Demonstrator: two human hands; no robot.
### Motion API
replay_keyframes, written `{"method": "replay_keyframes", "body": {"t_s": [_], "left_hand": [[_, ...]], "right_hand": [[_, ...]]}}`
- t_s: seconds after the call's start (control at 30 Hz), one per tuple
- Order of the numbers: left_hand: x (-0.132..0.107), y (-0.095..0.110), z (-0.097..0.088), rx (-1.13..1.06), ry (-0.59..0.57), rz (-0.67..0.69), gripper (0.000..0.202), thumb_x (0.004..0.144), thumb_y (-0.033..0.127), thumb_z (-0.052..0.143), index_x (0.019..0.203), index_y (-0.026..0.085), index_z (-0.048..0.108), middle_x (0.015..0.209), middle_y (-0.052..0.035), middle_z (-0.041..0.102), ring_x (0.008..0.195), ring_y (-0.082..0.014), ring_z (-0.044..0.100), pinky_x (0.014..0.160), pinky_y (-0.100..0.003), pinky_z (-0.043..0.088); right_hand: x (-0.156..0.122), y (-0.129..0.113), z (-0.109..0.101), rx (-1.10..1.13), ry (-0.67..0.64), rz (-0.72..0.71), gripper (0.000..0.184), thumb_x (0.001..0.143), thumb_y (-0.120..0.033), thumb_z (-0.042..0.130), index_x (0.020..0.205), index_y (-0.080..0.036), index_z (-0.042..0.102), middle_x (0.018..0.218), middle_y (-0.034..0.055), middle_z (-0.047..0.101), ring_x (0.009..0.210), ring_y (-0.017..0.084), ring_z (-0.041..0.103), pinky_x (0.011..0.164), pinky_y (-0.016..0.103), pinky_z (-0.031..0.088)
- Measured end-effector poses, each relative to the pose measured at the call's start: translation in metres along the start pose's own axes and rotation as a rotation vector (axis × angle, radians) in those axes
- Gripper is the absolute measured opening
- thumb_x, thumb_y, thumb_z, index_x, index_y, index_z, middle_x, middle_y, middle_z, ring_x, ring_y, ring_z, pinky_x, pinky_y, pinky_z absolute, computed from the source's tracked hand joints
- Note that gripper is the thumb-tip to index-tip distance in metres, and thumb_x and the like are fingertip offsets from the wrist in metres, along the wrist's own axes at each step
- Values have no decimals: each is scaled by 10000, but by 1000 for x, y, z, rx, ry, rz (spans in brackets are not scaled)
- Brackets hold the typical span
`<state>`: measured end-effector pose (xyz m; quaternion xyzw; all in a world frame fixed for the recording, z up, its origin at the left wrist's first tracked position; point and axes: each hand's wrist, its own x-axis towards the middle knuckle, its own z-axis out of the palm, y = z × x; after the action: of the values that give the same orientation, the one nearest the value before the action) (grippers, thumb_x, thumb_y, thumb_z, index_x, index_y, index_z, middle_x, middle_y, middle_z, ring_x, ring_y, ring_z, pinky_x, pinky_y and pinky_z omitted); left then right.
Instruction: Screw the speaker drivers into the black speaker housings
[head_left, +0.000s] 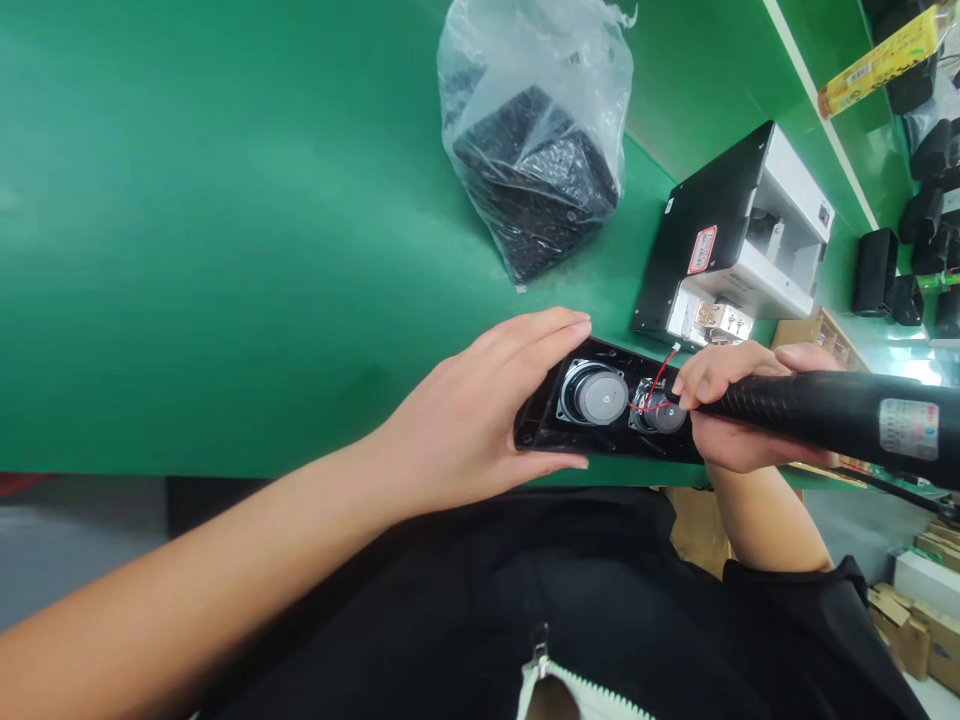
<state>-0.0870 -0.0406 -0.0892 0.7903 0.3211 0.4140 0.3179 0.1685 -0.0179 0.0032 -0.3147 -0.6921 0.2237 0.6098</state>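
A long black speaker panel [551,425] lies at the near edge of the green table [225,250], with a large round driver [596,393] and a smaller one [660,412] mounted in it, joined by a red wire. My left hand [472,420] grips the panel's left end, fingers over the far side and thumb on the near side. My right hand [739,405] is wrapped round a black electric screwdriver [832,415], its tip down at the panel beside the small driver.
A clear plastic bag of black parts [536,150] stands behind the panel. To its right sits a black-and-white machine [739,240] with a red label. Black speaker boxes [877,270] line the far right; cardboard boxes [915,620] sit lower right.
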Motion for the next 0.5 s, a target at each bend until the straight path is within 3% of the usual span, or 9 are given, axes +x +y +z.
{"method": "replay_keyframes", "body": {"t_s": [0.2, 0.33, 0.37, 0.5], "left_hand": [[-2, 0, -2, 22, -29, -12, 1109, 1032, 755, 801, 1892, 315, 256, 1829, -179, 529, 1670, -410, 559, 1373, -573, 540], [-2, -1, -4, 24, -45, -10, 1092, 1038, 695, 822, 1890, 315, 254, 1832, -182, 522, 1669, -411, 559, 1363, -572, 546], [-2, -1, -4, 26, -50, -11, 1083, 1042, 698, 816, 1887, 315, 257, 1831, -183, 522, 1670, -410, 558, 1361, -574, 547], [0, 0, -9, 40, -76, -37, 1060, 1051, 707, 796, 1880, 333, 252, 1823, -183, 526, 1670, -409, 560, 1356, -608, 550]], "right_hand": [[11, -19, 6, 15, 103, 24, 816, 1129, -878, 251, 1527, -335, 712, 667, -65, 601, 364, 121, 451, 349, 235, 475], [47, -48, -12, -93, 213, 133, 600, 1109, -856, 479, 1421, -454, 796, 725, -80, 607, 428, 104, 554, 456, 254, 580], [57, -52, -16, -124, 236, 85, 564, 1105, -856, 482, 1361, -476, 811, 722, -87, 584, 425, 90, 548, 460, 235, 568], [83, -43, -12, -136, 371, 18, 728, 1110, -906, 210, 1210, -408, 731, 678, -84, 515, 401, 74, 479, 451, 189, 493]]}}
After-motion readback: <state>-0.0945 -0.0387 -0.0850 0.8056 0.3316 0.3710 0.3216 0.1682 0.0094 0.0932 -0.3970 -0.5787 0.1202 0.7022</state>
